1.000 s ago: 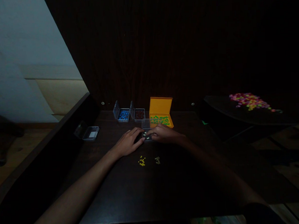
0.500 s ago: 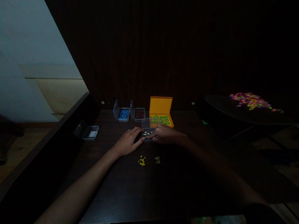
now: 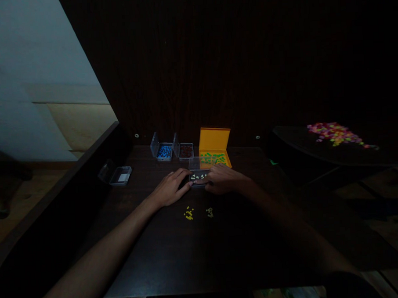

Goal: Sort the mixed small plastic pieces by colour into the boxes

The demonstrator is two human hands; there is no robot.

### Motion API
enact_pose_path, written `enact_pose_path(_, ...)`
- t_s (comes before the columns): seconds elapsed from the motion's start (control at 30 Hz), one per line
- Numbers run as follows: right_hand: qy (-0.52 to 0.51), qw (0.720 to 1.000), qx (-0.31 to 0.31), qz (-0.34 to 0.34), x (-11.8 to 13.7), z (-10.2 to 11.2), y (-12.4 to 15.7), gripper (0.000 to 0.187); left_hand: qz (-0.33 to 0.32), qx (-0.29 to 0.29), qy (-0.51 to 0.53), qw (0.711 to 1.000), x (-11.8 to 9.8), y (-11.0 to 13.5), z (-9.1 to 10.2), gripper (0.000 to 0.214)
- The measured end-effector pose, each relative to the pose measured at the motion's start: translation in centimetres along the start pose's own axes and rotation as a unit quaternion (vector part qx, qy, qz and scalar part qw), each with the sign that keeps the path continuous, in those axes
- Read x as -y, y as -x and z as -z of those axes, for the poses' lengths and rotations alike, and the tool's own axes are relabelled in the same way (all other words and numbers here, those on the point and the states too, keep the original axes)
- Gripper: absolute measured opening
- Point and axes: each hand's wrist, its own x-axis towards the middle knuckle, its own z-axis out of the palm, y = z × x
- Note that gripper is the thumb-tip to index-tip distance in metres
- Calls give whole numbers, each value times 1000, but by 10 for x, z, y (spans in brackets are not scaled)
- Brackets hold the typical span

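A small clear box (image 3: 198,177) holding pale beads sits mid-table between my hands. My left hand (image 3: 169,190) lies flat on the table, fingers stretched out, tips against the box's left edge. My right hand (image 3: 224,179) is curled over the box's right side, its fingers closed on the rim. Just nearer me lie a little heap of yellow beads (image 3: 188,214) and a smaller heap of pale beads (image 3: 209,212). Behind the box stands an open orange case (image 3: 214,142) with green beads inside.
Two open clear boxes stand at the back, one with blue beads (image 3: 164,152) and one with dark red beads (image 3: 186,151). Another clear box (image 3: 120,176) lies at the left edge of the dark table (image 3: 197,254). A side table (image 3: 297,140) on the right carries a heap of mixed beads (image 3: 334,133).
My right hand has drawn back slightly to the right, uncovering more pale beads in the small clear box. My left hand has stayed where it was.
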Motion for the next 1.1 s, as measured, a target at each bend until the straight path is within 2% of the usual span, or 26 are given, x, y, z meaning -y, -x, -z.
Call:
enact_pose_path(0.17, 55, 998, -25, 33, -3, -4, -1, 43, 0, -2, -3, 1000, 0, 0, 0, 37)
enact_pose_path(0.37, 62, 997, -19, 42, -1, 1, 4, 46, 1, -1, -1, 1000, 1, 0, -1, 37)
enact_pose_path(0.67, 32, 998, -40, 40, 0, -3, 2, 56, 0, 8, 1, 1000, -1, 0, 2, 35)
enact_pose_path(0.9, -23, 997, -55, 53, -1, -3, 2, 50, -9, 12, 3, 1000, 2, 0, 2, 35)
enact_pose_path(1.1, -53, 995, -66, 53, -1, -2, 4, 57, -8, 17, -10, 1000, 2, 0, 3, 34)
